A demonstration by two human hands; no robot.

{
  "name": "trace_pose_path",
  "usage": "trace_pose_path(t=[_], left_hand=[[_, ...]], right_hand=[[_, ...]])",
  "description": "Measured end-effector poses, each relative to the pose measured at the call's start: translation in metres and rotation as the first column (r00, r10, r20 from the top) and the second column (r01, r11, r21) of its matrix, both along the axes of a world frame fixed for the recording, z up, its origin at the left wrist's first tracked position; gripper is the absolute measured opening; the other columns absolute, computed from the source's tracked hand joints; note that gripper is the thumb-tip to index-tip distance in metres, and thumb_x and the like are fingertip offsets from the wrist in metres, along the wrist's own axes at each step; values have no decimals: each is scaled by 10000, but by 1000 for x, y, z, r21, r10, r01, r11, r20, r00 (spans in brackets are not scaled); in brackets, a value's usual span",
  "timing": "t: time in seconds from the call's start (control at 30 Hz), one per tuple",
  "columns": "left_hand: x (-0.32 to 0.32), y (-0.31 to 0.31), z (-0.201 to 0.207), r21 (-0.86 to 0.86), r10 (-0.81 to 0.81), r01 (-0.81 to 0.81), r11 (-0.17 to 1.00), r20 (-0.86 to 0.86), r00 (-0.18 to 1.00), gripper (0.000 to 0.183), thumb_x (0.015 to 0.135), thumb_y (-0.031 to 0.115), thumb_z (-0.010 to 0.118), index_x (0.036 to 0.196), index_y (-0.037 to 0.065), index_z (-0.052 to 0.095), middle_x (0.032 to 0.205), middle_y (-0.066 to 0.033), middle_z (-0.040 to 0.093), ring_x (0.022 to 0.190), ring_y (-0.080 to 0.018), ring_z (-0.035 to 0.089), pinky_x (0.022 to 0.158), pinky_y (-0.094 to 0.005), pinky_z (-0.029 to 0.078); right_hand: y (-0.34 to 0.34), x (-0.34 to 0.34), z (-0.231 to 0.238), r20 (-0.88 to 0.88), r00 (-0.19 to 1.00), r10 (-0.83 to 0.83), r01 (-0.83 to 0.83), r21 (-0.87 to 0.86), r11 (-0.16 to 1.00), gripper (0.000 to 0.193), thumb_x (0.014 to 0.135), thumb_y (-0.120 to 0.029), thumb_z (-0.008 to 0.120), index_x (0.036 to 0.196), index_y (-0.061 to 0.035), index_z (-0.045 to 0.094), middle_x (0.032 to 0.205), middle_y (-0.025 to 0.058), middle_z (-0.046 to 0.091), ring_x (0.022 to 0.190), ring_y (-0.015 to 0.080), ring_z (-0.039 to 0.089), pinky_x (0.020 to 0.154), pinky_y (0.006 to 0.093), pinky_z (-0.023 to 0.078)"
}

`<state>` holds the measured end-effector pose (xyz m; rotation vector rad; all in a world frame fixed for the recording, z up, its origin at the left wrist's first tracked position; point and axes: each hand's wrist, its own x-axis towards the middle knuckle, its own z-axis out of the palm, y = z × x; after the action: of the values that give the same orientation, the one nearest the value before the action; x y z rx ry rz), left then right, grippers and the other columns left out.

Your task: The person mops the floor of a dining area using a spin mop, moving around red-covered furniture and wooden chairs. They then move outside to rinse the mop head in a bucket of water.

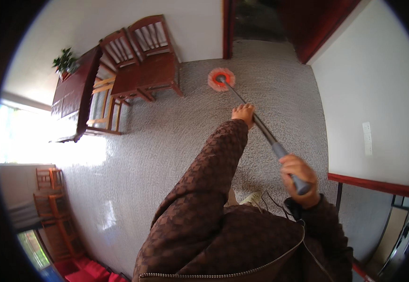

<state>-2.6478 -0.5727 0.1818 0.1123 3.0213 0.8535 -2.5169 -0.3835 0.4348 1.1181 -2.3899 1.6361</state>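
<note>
A long-handled mop (257, 121) slants across the middle of the view, with a grey pole and a grey grip at its near end. Its round orange-and-pink fringed head (221, 79) lies at the far end against the grey speckled floor. My left hand (244, 114) is closed round the pole partway down toward the head. Nearer to me, my right hand (299, 176) grips the thick grey handle end. Brown patterned sleeves cover both arms, and a light shoe (251, 199) shows below the pole.
Two dark red wooden chairs (150, 70) and a light wooden stool (104, 105) stand beside a dark table (72, 101) with a potted plant (64, 62). A doorway (265, 28) opens at the far side. White wall and a red-edged ledge (373, 184) are right. More chairs (56, 207) stand left.
</note>
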Motion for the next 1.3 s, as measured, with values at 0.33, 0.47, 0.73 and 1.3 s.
trace_pose_path(t=[0.33,0.47,0.73,1.3], left_hand=[[40,154,50,419,-416,527,739,-333,847,171,678,160,668,730,59,540,772,-143,555,808,-354,547,719,-465,431],[90,196,92,547,-599,634,547,-273,753,164,654,148,679,689,84,532,719,-113,547,772,-342,548,683,-454,428],[33,204,38,230,-585,622,749,-211,783,87,663,131,647,681,91,572,720,-115,591,751,-339,594,681,-466,465],[76,339,26,201,-843,853,482,-156,514,163,698,212,658,651,89,563,711,-94,583,764,-328,570,674,-453,437]], right_hand=[[128,61,118,62,916,-397,386,140,912,152,802,-172,687,777,-57,590,689,75,615,744,240,623,796,427,495],[140,95,173,-16,914,-405,405,57,913,125,804,-188,667,788,-98,582,649,57,605,672,225,620,784,426,489],[159,92,78,138,923,-360,369,-45,928,72,803,-117,642,811,-73,586,711,106,626,666,244,628,776,421,498],[291,167,3,248,823,-511,531,-20,847,124,798,-38,619,918,-9,611,1027,169,622,1041,282,585,908,410,438]])
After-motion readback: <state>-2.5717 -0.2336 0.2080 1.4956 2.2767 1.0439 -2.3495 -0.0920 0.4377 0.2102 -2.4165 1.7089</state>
